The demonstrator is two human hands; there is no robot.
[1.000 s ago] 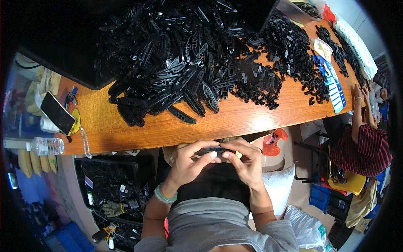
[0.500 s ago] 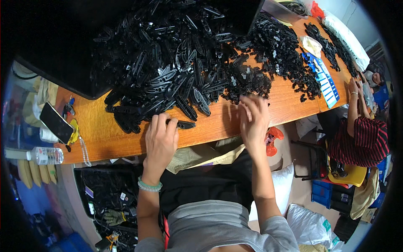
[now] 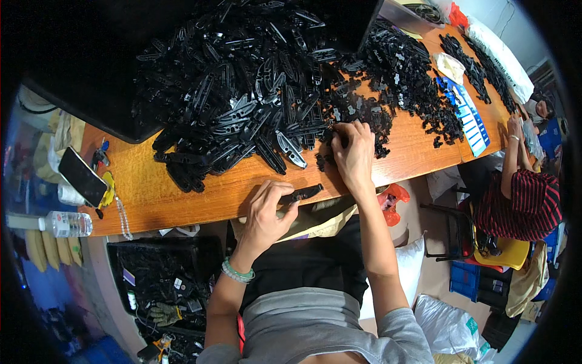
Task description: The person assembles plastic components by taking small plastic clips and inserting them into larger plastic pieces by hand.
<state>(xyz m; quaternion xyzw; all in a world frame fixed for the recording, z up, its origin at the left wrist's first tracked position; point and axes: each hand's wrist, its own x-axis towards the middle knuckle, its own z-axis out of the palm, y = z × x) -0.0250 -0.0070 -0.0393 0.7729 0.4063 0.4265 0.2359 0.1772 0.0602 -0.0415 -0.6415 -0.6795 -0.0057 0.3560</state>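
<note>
Front edge of the wooden table (image 3: 412,159), centre of frame: left hand (image 3: 267,212) has one long black piece (image 3: 309,192) pinched at its near end, thumb below, fingers above, grip closed on it. The piece's free end points right and slightly up in the frame, over the table's near edge; whether it touches the wood, I cannot tell. Pale bracelet (image 3: 237,273) on the left wrist.

Right hand (image 3: 356,151), right of centre and higher: fingers bent, thumb and forefinger curved toward each other, partly open, at the near side of the small black parts (image 3: 373,118). Fingertips partly hidden from me; cannot tell whether they have hold of anything.

Upper middle: large heap of long pieces (image 3: 242,103), overlapping at many angles, running into the small parts on its right. Black container (image 3: 79,85) beside it, upper left. Blue-and-white sheet (image 3: 470,121) at upper right, just beside the small parts.

Left side of frame: dark-screened phone (image 3: 82,177), tilted, with a clear bottle (image 3: 68,225) below it. Lower left: black bin (image 3: 163,249), with a glove (image 3: 165,314) among its contents. Far right: co-worker in a striped top (image 3: 524,203), forearms toward the table, by a yellow seat (image 3: 503,253)
</note>
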